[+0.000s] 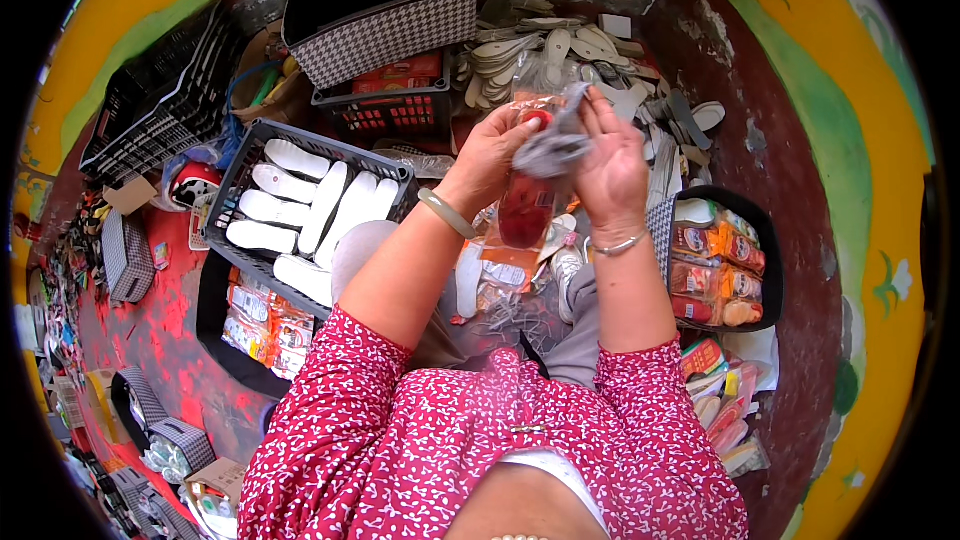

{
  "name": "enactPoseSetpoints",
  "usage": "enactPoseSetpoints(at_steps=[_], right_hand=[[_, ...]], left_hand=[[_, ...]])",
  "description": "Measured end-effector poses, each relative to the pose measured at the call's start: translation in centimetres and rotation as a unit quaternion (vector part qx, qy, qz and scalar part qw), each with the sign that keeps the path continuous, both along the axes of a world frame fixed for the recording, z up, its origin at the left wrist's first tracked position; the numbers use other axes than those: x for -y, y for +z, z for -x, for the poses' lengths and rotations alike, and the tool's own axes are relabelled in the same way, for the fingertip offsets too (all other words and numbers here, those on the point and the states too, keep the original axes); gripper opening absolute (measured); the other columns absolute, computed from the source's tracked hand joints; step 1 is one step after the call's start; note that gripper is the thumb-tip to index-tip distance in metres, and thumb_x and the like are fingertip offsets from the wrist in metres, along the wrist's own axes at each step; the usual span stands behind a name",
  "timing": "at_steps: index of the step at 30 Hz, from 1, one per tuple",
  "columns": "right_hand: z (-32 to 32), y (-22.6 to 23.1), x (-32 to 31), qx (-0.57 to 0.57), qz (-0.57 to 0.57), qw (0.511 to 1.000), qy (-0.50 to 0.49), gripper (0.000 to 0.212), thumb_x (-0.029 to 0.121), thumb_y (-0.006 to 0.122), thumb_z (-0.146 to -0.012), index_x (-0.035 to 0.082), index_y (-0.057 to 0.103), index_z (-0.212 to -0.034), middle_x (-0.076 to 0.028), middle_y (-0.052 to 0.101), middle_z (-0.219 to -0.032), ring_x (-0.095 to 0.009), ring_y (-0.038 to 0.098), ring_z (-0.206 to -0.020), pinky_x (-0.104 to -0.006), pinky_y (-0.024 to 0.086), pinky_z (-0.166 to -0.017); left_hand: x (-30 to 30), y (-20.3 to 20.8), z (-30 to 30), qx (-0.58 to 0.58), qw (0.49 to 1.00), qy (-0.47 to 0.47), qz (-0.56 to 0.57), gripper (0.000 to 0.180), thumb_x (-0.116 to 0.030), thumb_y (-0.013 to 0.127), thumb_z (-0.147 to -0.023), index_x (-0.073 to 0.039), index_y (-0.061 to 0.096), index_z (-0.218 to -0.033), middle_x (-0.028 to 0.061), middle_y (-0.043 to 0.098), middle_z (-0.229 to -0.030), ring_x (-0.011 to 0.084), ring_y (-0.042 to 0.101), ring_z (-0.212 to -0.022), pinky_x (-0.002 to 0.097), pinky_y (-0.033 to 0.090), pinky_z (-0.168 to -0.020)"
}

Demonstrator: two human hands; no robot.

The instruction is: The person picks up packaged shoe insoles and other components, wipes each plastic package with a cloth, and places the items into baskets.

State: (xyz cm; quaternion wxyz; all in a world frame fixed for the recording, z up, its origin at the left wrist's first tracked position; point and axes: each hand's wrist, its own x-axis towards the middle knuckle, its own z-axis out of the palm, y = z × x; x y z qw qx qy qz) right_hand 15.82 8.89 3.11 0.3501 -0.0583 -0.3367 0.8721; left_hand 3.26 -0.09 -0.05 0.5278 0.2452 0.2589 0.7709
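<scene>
My left hand [494, 148], a pale bangle on its wrist, is closed on a clear plastic packet [545, 230] with a red insole [527, 212] inside. Its thumb presses near the packet's upper end. A floppy grey piece [553, 152], blurred by motion, hangs between my hands in front of the packet; its kind is unclear. My right hand [612, 165], palm turned leftward, has its fingertips at the top of the grey piece and seems to pinch it there. Its thumb is mostly hidden.
A dark crate [222, 202] of white insoles stands at my left. Below it, a black-rimmed bin [212, 312] holds orange packets; another bin [770, 312] with packets is at my right. Loose insoles [500, 65] pile up ahead. A houndstooth box [390, 35] sits on a crate.
</scene>
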Motion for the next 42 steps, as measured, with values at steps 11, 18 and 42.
enactPoseSetpoints(at_steps=[11,18,42], right_hand=[[0.7,-2.5,0.0,0.178,-0.097,0.979,0.005,0.059,0.014,0.072,-0.079,-0.001,0.041,-0.127,-0.008,0.058,-0.11,-0.015,0.057,-0.098,-0.0265,0.046,-0.086],[-0.1,-1.3,0.7,0.169,-0.092,0.98,-0.039,0.021,0.007,0.071,-0.078,0.002,0.065,-0.098,-0.006,0.067,-0.094,-0.014,0.063,-0.081,-0.0254,0.051,-0.073],[1.1,-2.7,0.3,0.203,-0.054,0.942,-0.261,0.016,0.02,0.069,-0.083,0.004,0.065,-0.086,0.0,0.064,-0.079,-0.009,0.057,-0.066,-0.0234,0.048,-0.061]], left_hand=[[0.3,-0.4,-1.0,-0.022,0.999,-0.024,-0.033,0.03,-0.005,0.048,-0.093,0.0,0.05,-0.122,0.0096,0.057,-0.117,0.0146,0.057,-0.103,0.0281,0.046,-0.09],[0.3,0.0,-0.8,-0.051,0.997,-0.046,-0.047,0.027,-0.007,0.05,-0.092,0.001,0.048,-0.118,0.0088,0.057,-0.116,0.013,0.055,-0.103,0.0268,0.045,-0.089],[-0.1,-0.8,-1.3,-0.096,0.989,-0.098,0.058,0.039,-0.001,0.062,-0.08,0.003,0.049,-0.117,0.0078,0.06,-0.105,0.0137,0.059,-0.093,0.0283,0.047,-0.085]])
